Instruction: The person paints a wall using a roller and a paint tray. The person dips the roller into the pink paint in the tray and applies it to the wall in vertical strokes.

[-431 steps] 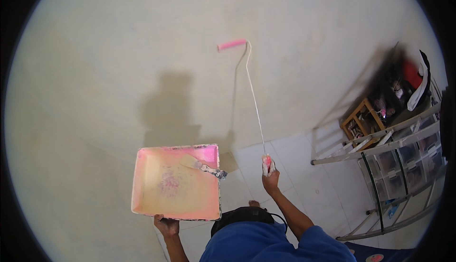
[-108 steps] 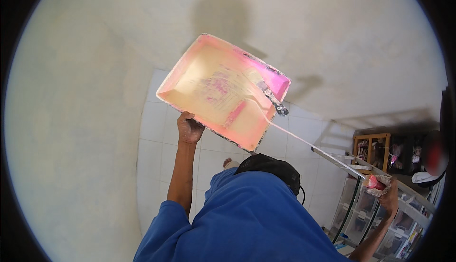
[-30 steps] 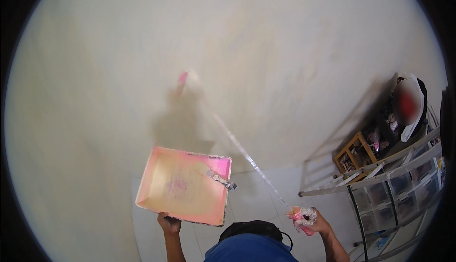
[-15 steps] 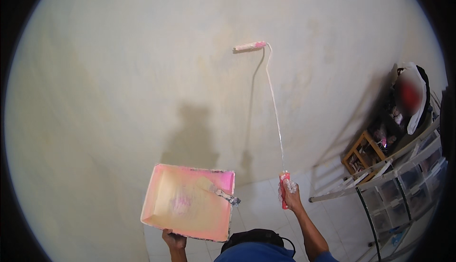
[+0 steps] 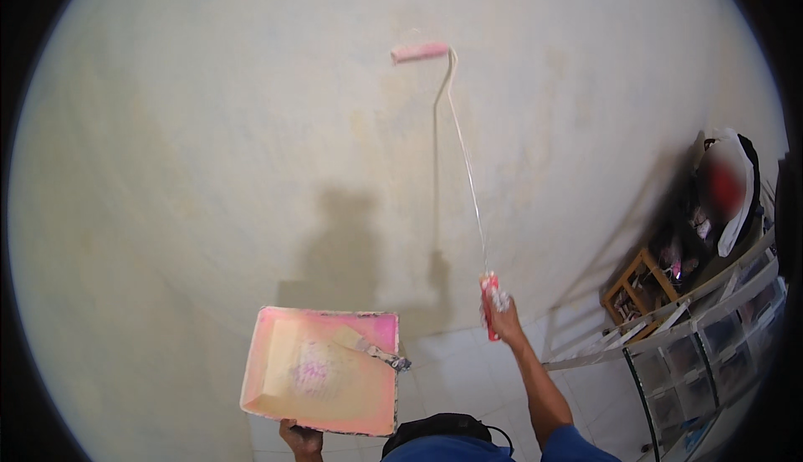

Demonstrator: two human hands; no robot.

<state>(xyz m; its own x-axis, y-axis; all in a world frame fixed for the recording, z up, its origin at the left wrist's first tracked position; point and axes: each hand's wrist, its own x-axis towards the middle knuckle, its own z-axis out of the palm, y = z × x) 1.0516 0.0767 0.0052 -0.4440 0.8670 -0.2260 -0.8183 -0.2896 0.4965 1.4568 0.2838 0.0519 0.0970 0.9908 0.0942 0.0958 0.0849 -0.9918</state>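
My right hand [image 5: 503,320] is wrapped round the red handle of a long-framed paint roller [image 5: 467,173]. High on the wall, the roller's pink and white sleeve [image 5: 421,53] lies against the surface or very close to it. At lower left my left hand [image 5: 301,438] grips the near edge of a paint tray [image 5: 280,370], with most of its fingers hidden beneath. The tray is stained cream, pink and magenta. Across its right side rests a paint-smeared brush or scraper [image 5: 381,354], its handle sticking out past the rim.
A pale, patchy wall [image 5: 209,127] fills most of the view. White floor tiles [image 5: 452,370] show at its foot. On the right are a wooden frame [image 5: 642,282], a rack with clear drawers [image 5: 682,370] and a white and red bundle [image 5: 726,190].
The roller has moved up and slightly left along the wall, my right hand with it. The tray sits a little lower and further left in view.
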